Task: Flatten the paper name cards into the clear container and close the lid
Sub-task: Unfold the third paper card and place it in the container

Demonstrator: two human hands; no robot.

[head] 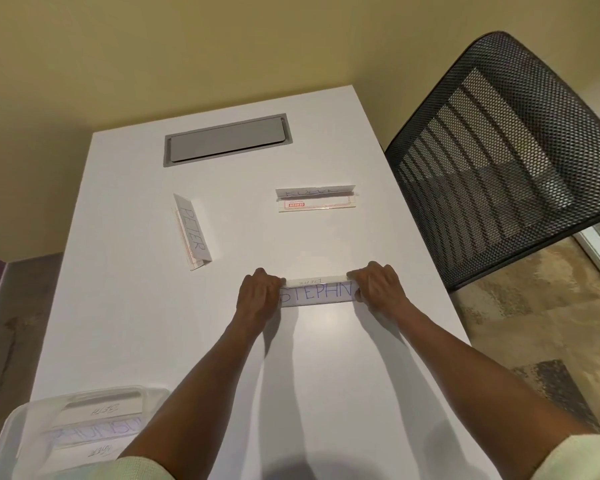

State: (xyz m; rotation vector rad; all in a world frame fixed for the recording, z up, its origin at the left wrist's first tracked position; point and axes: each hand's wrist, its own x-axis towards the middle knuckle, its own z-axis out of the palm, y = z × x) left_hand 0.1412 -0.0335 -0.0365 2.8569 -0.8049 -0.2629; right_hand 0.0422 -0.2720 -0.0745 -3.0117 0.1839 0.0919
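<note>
A folded white name card lettered "STEPHN" (pixel 317 293) lies on the white table (pixel 136 306) in the middle of the view. My left hand (pixel 258 292) grips its left end and my right hand (pixel 376 287) grips its right end. Two more folded cards stand farther back: one reading "PETER" (pixel 193 232) to the left, another (pixel 316 199) to the right with its writing facing away. The clear container (pixel 28 424) sits at the near left corner, lid off, with flattened cards (pixel 97 433) inside. My left forearm hides its right side.
A grey recessed cable hatch (pixel 227 138) is set into the far part of the table. A black mesh chair (pixel 506 154) stands close to the table's right edge. A wall runs behind the table.
</note>
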